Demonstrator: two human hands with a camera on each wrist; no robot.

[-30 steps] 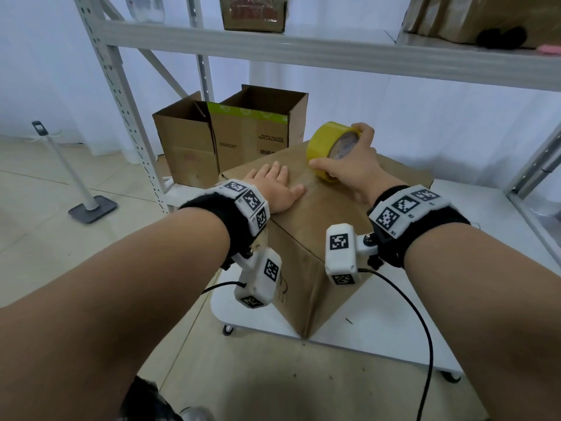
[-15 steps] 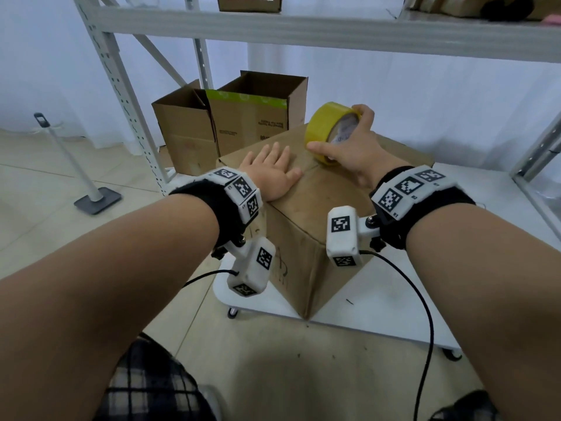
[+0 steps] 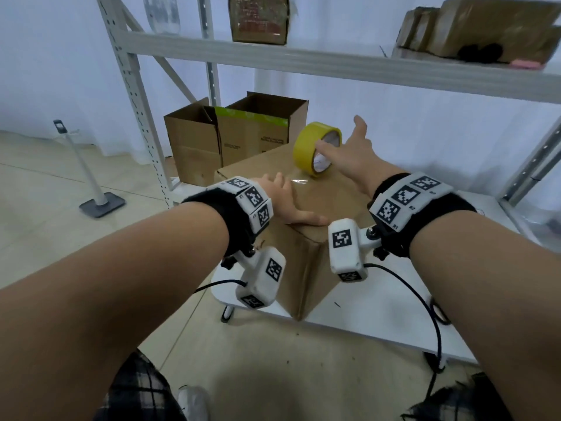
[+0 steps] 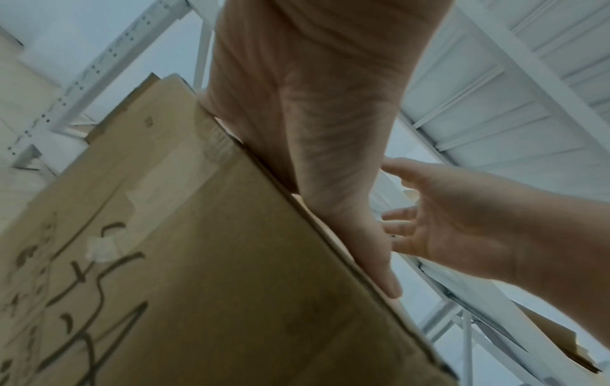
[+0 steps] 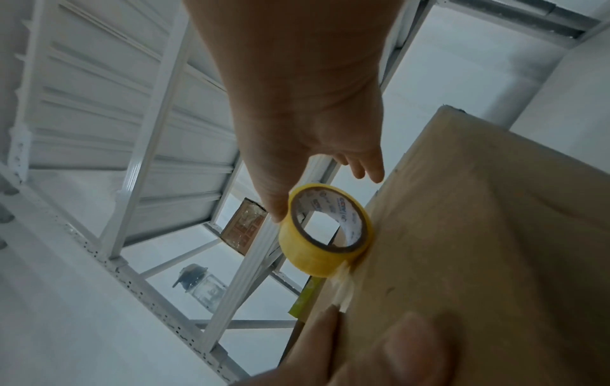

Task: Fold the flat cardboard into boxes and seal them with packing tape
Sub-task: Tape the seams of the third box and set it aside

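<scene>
Your right hand (image 3: 349, 156) has its fingers spread and mostly straight, so it grasps nothing firmly: only the thumb tip touches the side of the yellow tape roll (image 3: 317, 148), which stands on edge on top of the closed cardboard box (image 3: 309, 208), toward its far side. Your left hand (image 3: 291, 202) lies flat and relaxed, palm down on the near left part of the box top, thumb along the near edge, holding the flaps shut.

A short shiny strip of tape (image 3: 299, 181) runs from the roll back toward your left hand. From the right wrist view the strip (image 5: 345, 284) looks slightly wrinkled where it leaves the roll.

To do this stretch well, I would get the thumb and fingers properly round the roll before pulling on, since a single fingertip will probably let it tip or wander off line. Keep the left palm pressing down, then follow the roll with it to smooth the strip flat. Carry the tape over the far edge so it bites onto the side.

Behind, on the left, two open boxes (image 3: 243, 135) stand under the metal shelf (image 3: 334, 63); your box rests on a white low table (image 3: 379, 314).
</scene>
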